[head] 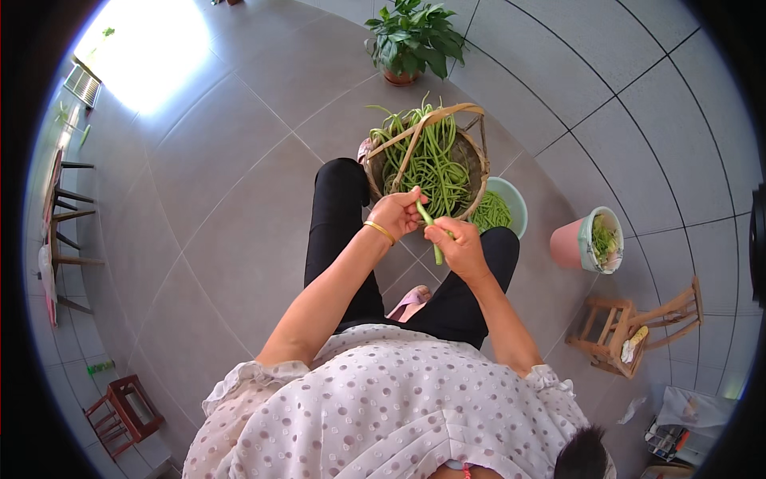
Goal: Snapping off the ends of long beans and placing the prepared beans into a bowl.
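Note:
Between both hands is a green bean pod (425,214), tilted, its lower end hanging below my right hand. My left hand (397,212), with a gold bangle at the wrist, pinches the pod's upper end. My right hand (458,244) is closed around its lower part. Just beyond the hands stands a woven basket (479,157) with a flat strap handle, holding a tangle of long green beans (440,173). A pale green basin (519,206) with short green bean pieces (492,212) sits to the basket's right, partly hidden by my knee and the basket rim.
A pink bin (565,244) with a liner and green scraps stands to the right. Nearer is a small wooden chair (616,326) with a cloth on it. A potted plant (413,45) is beyond the basket. At lower left stands a red-brown chair (128,413).

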A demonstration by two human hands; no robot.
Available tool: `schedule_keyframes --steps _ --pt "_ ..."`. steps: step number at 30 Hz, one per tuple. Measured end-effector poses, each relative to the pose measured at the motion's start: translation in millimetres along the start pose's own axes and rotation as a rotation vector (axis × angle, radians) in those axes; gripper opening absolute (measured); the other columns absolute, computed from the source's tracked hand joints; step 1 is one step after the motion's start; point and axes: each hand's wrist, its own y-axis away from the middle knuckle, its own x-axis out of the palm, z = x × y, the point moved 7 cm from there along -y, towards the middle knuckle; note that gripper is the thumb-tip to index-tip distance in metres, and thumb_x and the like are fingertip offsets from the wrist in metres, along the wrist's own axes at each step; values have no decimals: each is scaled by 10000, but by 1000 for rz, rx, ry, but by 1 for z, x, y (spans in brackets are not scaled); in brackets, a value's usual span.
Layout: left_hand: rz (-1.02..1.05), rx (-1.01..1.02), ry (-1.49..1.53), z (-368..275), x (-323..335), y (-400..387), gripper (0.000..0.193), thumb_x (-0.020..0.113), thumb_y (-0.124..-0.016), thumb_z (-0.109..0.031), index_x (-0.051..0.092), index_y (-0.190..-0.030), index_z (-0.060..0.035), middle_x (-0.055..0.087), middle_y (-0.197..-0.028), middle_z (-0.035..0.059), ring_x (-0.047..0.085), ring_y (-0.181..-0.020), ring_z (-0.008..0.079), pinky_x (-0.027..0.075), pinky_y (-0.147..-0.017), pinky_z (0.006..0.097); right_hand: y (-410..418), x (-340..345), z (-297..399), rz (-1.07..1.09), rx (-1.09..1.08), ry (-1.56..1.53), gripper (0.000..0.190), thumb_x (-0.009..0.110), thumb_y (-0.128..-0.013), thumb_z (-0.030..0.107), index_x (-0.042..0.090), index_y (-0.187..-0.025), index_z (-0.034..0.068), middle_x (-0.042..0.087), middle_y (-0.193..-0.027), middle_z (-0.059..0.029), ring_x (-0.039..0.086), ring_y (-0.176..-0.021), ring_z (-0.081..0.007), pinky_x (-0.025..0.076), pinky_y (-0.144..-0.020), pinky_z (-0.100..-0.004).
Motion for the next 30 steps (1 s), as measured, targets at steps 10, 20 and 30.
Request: schedule_keyframes --steps 10,20,30 --pt "122 62 -20 -17 -18 -4 227 509 -933 -261 595 -827 -79 472 -612 -50 467 -557 79 403 -523 211 -64 -45 18 -148 -139 146 201 602 -835 170 641 -884 -21 649 -769 -137 595 -634 -181 461 -613 -284" --pt "294 87 47 -6 -11 -8 208 505 -935 -237 597 -885 -57 563 -717 -19 531 -616 85 457 -592 215 -47 14 -77 231 559 -218 326 637 -832 324 677 -753 10 514 -510 15 419 -451 -58 307 -439 -220" --pt "304 6 -11 15 21 3 190 539 -914 -204 596 -910 -23 600 -774 16 584 -672 112 494 -651 254 -18 -6 -7 -31 -279 355 240 601 -813 179 563 -653 4 549 -608 -140 554 -542 -309 424 -508 -376"
